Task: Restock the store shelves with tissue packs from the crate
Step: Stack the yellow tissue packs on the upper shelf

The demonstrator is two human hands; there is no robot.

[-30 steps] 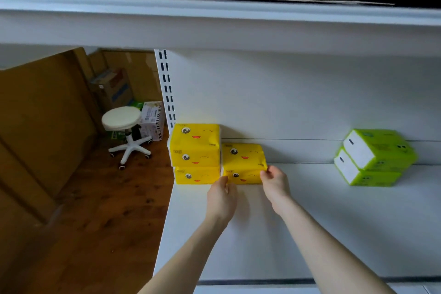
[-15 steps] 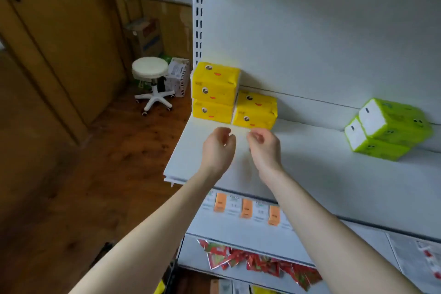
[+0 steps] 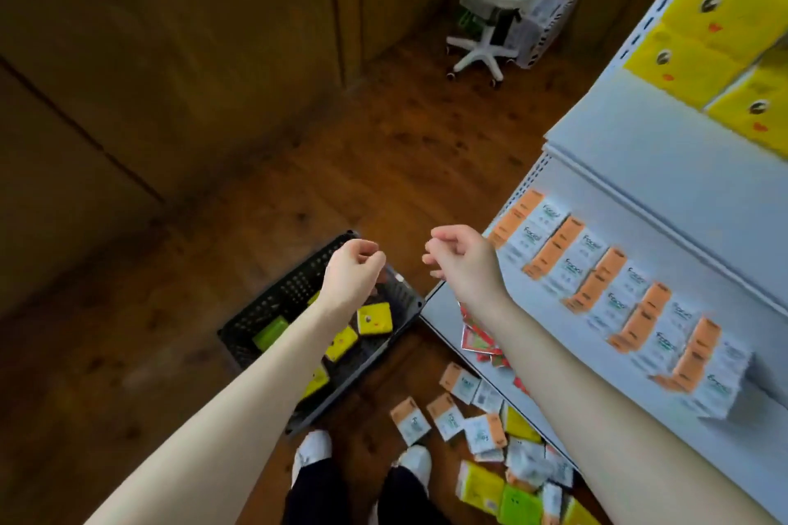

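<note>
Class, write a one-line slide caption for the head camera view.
Both empty hands, left hand and right hand, hover above the black crate of yellow tissue packs beside the shelf.

crate [image 3: 273,311] on floor, left of shelves [image 3: 665,200] | tissue packs [image 3: 374,319] in crate | stool [image 3: 494,13] behind

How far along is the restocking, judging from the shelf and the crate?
Done: several yellow tissue packs already stand stacked on the upper shelf. In hand: nothing; the left hand and right hand are both empty, loosely curled, above the black crate. Left: yellow packs and a green pack lie in the crate, so more trips remain.
</note>
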